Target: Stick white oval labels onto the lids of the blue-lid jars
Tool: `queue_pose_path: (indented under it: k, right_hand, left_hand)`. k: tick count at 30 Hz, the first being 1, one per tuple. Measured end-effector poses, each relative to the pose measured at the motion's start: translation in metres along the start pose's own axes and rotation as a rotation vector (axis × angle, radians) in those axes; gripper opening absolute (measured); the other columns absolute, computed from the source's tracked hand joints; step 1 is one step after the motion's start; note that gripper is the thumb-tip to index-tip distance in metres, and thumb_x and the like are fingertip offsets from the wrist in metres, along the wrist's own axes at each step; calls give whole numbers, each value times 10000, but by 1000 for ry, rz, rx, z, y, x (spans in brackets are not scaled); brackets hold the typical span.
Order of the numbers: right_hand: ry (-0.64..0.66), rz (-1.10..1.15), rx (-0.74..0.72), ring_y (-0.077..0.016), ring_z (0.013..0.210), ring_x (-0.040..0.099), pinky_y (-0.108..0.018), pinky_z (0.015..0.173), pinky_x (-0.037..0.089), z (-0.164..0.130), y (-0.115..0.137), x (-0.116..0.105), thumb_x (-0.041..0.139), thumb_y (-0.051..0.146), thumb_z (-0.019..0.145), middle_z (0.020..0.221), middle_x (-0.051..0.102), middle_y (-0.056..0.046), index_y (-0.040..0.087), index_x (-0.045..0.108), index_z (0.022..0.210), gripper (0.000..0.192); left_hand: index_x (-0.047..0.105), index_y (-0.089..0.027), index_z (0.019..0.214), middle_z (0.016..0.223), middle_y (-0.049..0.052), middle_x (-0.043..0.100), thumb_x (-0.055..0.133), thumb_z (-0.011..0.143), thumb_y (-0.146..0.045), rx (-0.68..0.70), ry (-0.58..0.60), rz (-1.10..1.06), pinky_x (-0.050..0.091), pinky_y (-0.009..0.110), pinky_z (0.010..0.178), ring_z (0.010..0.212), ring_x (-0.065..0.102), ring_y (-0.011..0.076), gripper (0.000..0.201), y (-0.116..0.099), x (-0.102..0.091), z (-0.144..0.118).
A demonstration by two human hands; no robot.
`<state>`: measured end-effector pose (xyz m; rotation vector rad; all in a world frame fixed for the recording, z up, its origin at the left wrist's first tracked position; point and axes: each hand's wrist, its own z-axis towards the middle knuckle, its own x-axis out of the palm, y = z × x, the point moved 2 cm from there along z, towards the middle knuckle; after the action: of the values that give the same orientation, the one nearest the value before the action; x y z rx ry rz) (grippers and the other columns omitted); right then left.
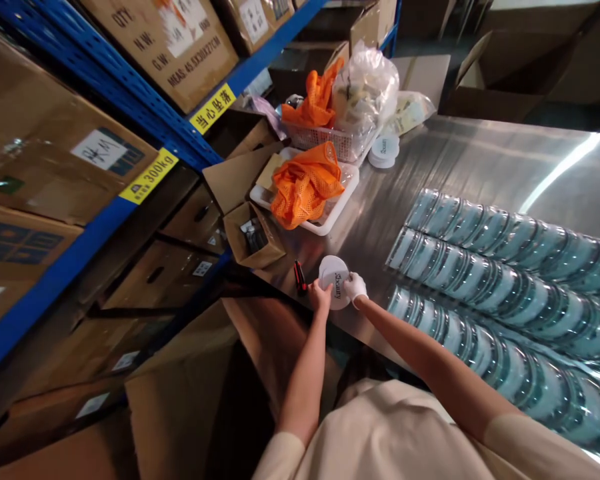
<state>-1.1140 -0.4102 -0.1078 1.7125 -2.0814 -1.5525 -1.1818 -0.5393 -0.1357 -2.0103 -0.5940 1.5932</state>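
Cannot fully see the round white discs [337, 280] under the bare left hand [320, 294] — nor identify the dark contents [253, 235] inside the small brown cardboard box [268, 257].

"300kg" on yellow label [149, 177], "QTY" on carton [164, 51]

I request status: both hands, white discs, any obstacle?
Left hand and gloved right hand holding white discs. Red-black tool beside left hand, not blocking.

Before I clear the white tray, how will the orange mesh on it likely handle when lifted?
The orange mesh will probably be floppy, since it lies crumpled in loose folds. Its open weave suggests it is light for its size. Those holes might also snag on the rim of the white tray as it comes up.
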Motion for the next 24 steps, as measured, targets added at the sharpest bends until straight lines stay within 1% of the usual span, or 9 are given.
queue_pose_path:
  k: [7, 10, 12, 14, 17, 19, 21, 22, 24]
  right_hand:
    - [-58, -4, -30, -279, 1210, 598, -292, 980, 465, -19, 7, 0, 561, 250, 921, 1351, 580, -214, 86, 593, 1349, 459]
    - [-79, 5, -34, -274, 1228, 582, -292, 981, 469, -28, 8, 3, 565, 254, 923, 1367, 558, -207, 101, 588, 1322, 428]
    - [-67, 37, -16, -241, 1157, 622, -277, 939, 486, -31, 8, 4, 516, 228, 943, 1302, 608, -182, 112, 576, 1306, 386]
    - [-32, 78, 12, -209, 1017, 671, -267, 859, 509, -33, 7, 2, 458, 216, 964, 1169, 679, -143, 134, 569, 1285, 349]
    - [-19, 160, -26, -198, 912, 681, -281, 808, 519, -43, 1, -12, 444, 241, 959, 1063, 715, -91, 195, 571, 1235, 308]
    - [-32, 232, -103, -206, 956, 670, -299, 849, 517, -58, -9, -30, 487, 268, 924, 1071, 713, -75, 219, 579, 1188, 284]
    - [0, 334, -155, -212, 975, 658, -310, 868, 519, -79, -25, -51, 534, 312, 884, 1050, 710, -63, 221, 588, 1129, 267]
    - [42, 407, -161, -212, 961, 656, -313, 857, 525, -92, -37, -62, 552, 346, 870, 1030, 707, -59, 218, 587, 1106, 270]
    - [135, 576, -145, -212, 917, 653, -318, 822, 539, -122, -64, -87, 588, 428, 848, 991, 700, -57, 209, 577, 1082, 321]
  left_hand:
    - [671, -83, 1202, 1213, 242, 651, 789, 761, -319, 4, 8, -19, 452, 437, 1072, 1200, 619, 338, 514, 0, -4, 2]
    - [682, -116, 1201, 1198, 219, 667, 777, 765, -314, 14, 21, -46, 472, 450, 1057, 1185, 632, 334, 488, 0, -6, 0]
    - [682, -136, 1204, 1173, 196, 683, 768, 770, -312, 27, 35, -63, 488, 453, 1043, 1167, 646, 321, 477, 2, -8, -2]
    - [671, -145, 1218, 1185, 185, 684, 770, 769, -317, 46, 54, -93, 491, 449, 1047, 1182, 645, 310, 491, 3, -14, -6]
    - [569, -153, 1361, 1369, 217, 602, 788, 772, -388, 53, 64, -277, 450, 443, 1102, 1320, 566, 307, 670, 0, -36, -13]
    - [381, -198, 1525, 1494, 224, 509, 750, 817, -491, 74, 133, -490, 446, 443, 1107, 1374, 526, 296, 851, -10, -58, -21]
    - [213, -284, 1603, 1553, 185, 464, 613, 905, -596, 132, 270, -655, 484, 442, 1066, 1367, 539, 276, 863, -28, -76, -36]
    - [217, -315, 1605, 1556, 158, 470, 539, 941, -621, 173, 354, -701, 499, 438, 1048, 1357, 548, 269, 799, -39, -82, -48]
    - [410, -308, 1540, 1545, 118, 497, 487, 968, -609, 243, 522, -719, 496, 425, 1061, 1362, 541, 273, 651, -61, -85, -80]
